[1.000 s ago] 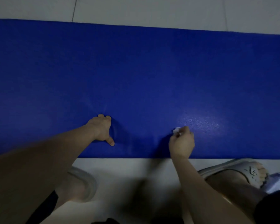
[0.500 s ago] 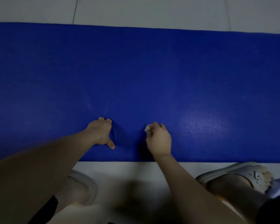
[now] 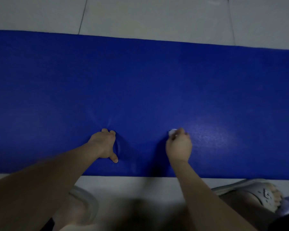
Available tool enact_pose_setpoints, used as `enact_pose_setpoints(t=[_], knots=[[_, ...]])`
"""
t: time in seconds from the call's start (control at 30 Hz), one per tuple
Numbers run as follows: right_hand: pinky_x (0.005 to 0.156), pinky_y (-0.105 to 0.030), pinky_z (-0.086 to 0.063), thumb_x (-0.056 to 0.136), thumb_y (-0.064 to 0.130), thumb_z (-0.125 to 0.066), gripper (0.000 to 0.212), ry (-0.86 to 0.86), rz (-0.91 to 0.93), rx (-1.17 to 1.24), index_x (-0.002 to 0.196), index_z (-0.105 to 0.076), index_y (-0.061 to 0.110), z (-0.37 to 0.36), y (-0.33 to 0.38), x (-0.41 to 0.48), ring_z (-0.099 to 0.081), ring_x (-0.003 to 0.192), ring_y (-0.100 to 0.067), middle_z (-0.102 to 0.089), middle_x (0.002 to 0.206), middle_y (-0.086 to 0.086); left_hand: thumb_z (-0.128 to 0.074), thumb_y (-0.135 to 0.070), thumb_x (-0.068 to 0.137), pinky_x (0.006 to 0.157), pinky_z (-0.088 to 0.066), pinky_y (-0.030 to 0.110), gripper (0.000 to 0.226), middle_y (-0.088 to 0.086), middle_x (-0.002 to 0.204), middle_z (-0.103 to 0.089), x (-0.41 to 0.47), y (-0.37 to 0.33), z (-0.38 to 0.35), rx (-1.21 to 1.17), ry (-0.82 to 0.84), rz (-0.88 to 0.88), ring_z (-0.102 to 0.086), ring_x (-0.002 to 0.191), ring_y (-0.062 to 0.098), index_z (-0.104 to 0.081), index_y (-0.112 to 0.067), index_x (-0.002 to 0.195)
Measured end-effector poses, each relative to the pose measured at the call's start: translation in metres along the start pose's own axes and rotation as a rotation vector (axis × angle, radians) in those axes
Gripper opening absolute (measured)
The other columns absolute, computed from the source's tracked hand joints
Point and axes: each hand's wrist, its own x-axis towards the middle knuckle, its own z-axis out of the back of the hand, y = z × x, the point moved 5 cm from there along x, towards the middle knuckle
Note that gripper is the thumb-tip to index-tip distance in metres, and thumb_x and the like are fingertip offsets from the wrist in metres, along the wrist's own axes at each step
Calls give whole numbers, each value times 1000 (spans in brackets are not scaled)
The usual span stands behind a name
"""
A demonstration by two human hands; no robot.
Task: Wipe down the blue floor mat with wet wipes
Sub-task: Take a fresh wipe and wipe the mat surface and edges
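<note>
1. Where the fingers [image 3: 182, 132] of the right hand [image 3: 178, 147] curl, they pinch a balled white wet wipe [image 3: 172, 131] against the blue floor mat [image 3: 140, 80].
2. The left hand [image 3: 103, 144] presses bent fingertips and a spread thumb down, puckering the mat.
3. The mat spans the pale floor tiles [image 3: 157, 17], with a sheen beside the wipe.

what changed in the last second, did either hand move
The right hand, pinching the wet wipe, swept left along the blue mat, then back to the right. The left hand stayed pressed on the mat near its front edge, and the grip on the wipe is unchanged.
</note>
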Motion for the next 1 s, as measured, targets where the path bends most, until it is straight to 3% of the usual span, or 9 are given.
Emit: enact_pose_setpoints(t=[0.17, 0.3, 0.43, 0.53, 0.63, 0.77, 0.87, 1.0], knots=[[59, -32, -34, 103, 25, -48, 23, 205, 353, -39, 101, -60, 6, -63, 93, -54, -61, 72, -32, -60, 99, -16, -86, -70, 59, 74, -48, 30, 107, 8, 128, -44, 2, 0, 2, 20, -11, 10, -48, 92, 17, -39, -16, 137], [62, -32, -43, 99, 14, -51, 17, 383, 510, -169, 113, -57, 7, -76, 110, -63, -61, 81, -27, -57, 111, -14, -85, -70, 59, 72, -46, 30, 104, 8, 128, -44, 1, -1, 3, 39, 1, 18, -48, 92, 17, -39, -16, 135], [58, -31, -41, 98, 14, -55, 12, 253, 451, -234, 109, -57, 10, -46, 69, -17, -61, 77, -26, -56, 112, -10, -87, -69, 58, 76, -51, 31, 108, 6, 128, -44, 0, -1, 3, 9, -5, 2, -51, 97, 18, -39, -16, 139], [59, -33, -37, 104, 23, -49, 20, 112, 285, -206, 104, -56, 5, -7, 18, 26, -63, 76, -36, -58, 111, -17, -86, -70, 57, 86, -54, 33, 113, 7, 131, -43, -2, 0, 2, -1, -10, -1, -54, 107, 20, -37, -16, 142], [63, -35, -33, 106, 29, -45, 29, 4, 96, -196, 107, -55, 1, 38, -35, 58, -62, 83, -41, -57, 113, -21, -87, -70, 57, 84, -52, 31, 113, 7, 131, -43, -2, 0, 0, -8, -8, -3, -54, 110, 20, -37, -16, 143], [63, -37, -35, 107, 25, -43, 26, -55, -49, -122, 108, -51, 0, 42, -49, 69, -52, 75, -34, -58, 110, -23, -87, -69, 58, 85, -52, 31, 112, 7, 130, -43, 1, -1, 0, -9, -10, -5, -54, 110, 20, -37, -16, 142], [59, -35, -35, 106, 24, -43, 26, -79, 35, -65, 102, -52, 1, 13, -10, 55, -52, 69, -32, -58, 101, -22, -87, -69, 58, 83, -51, 30, 109, 6, 127, -44, 1, 0, 2, -9, -16, -6, -54, 106, 19, -39, -16, 140], [56, -32, -35, 106, 26, -45, 22, 60, 268, -102, 100, -55, 8, -38, 66, 17, -56, 67, -28, -58, 97, -13, -87, -69, 58, 78, -50, 30, 106, 6, 125, -44, 0, 0, 0, 3, -11, -5, -50, 98, 17, -39, -16, 137]])
